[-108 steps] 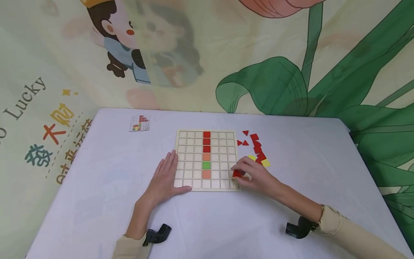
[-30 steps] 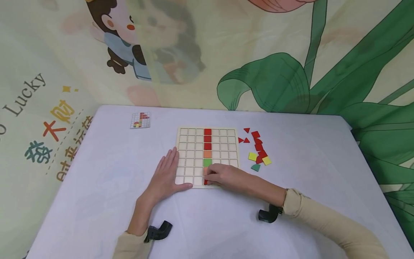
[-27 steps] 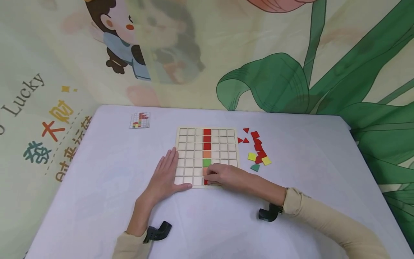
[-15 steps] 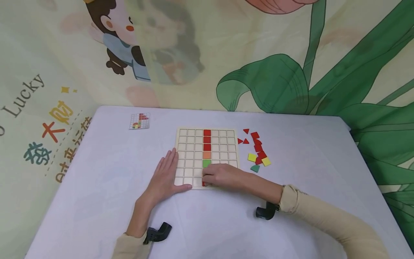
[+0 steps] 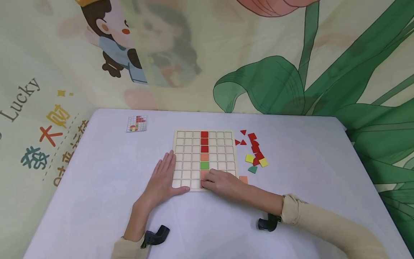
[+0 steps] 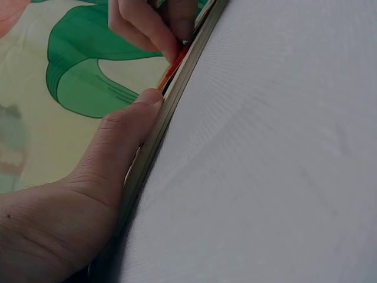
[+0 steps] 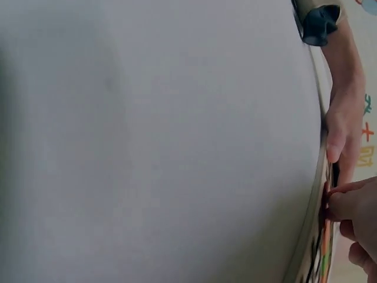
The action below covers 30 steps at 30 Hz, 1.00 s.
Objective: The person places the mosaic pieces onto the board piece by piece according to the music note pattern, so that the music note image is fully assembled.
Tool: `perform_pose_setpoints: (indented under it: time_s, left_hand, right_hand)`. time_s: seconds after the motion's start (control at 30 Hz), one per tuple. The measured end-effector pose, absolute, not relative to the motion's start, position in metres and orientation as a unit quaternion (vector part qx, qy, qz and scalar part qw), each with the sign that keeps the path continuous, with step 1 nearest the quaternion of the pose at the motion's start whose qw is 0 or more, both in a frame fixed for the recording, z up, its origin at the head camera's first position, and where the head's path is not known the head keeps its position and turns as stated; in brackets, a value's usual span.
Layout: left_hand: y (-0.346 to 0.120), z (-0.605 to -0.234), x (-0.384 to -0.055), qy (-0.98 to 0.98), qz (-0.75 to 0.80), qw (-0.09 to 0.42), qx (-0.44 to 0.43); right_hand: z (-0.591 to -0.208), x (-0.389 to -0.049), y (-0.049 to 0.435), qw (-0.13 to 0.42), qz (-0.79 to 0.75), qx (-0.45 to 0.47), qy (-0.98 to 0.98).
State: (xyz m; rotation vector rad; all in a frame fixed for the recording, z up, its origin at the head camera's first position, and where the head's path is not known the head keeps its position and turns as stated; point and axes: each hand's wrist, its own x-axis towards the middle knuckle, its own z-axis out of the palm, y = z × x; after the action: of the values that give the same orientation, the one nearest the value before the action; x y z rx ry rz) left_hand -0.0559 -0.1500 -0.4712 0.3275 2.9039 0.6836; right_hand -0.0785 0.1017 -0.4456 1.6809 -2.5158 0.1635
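Note:
A pale gridded board (image 5: 188, 165) lies on the table. One column holds red tiles (image 5: 204, 141) at the far end, then an orange tile (image 5: 204, 157), a green tile (image 5: 204, 165) and another orange tile (image 5: 203, 173). My right hand (image 5: 224, 184) pinches a red tile (image 5: 202, 184) at that column's nearest cell; the fingers partly cover it. In the left wrist view, the red tile (image 6: 178, 59) shows between the fingertips, low over the board. My left hand (image 5: 159, 180) lies with straight fingers along the board's left side, its thumb on the near edge.
Right of the board lie red triangles (image 5: 243, 142), a string of red pieces (image 5: 255, 149), yellow squares (image 5: 249, 158), a green piece (image 5: 253, 169) and an orange square (image 5: 243, 179) beside the right wrist. A small pattern card (image 5: 136, 123) lies at the back left.
My right hand has carried the red tile from the board's right edge to the column's nearest cell, then shifted slightly there. The orange square beside the wrist has come into view. The left hand stays put.

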Motion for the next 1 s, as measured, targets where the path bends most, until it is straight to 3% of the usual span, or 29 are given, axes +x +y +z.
perform_pose_setpoints:
  time_s: [0.23, 0.47, 0.6, 0.8, 1.0]
  left_hand:
    - [-0.148, -0.471, -0.055, 0.963, 0.235, 0.076, 0.106]
    - [-0.148, -0.470, -0.056, 0.961, 0.242, 0.078, 0.106]
    - [-0.151, -0.468, -0.054, 0.962, 0.242, 0.077, 0.104]
    - [-0.150, -0.469, -0.054, 0.960, 0.247, 0.074, 0.110]
    - [-0.149, -0.469, -0.056, 0.961, 0.242, 0.074, 0.108]
  right_hand:
    - [-0.427, -0.077, 0.127, 0.063, 0.052, 0.548, -0.833]
    - [-0.417, -0.144, 0.176, 0.103, 0.120, 0.417, -0.895]
    - [-0.418, -0.181, 0.198, 0.080, 0.115, 0.340, -0.930]
    - [-0.416, -0.211, 0.213, 0.019, 0.127, 0.255, -0.959]
    - [-0.409, -0.226, 0.218, -0.034, 0.161, 0.255, -0.953]
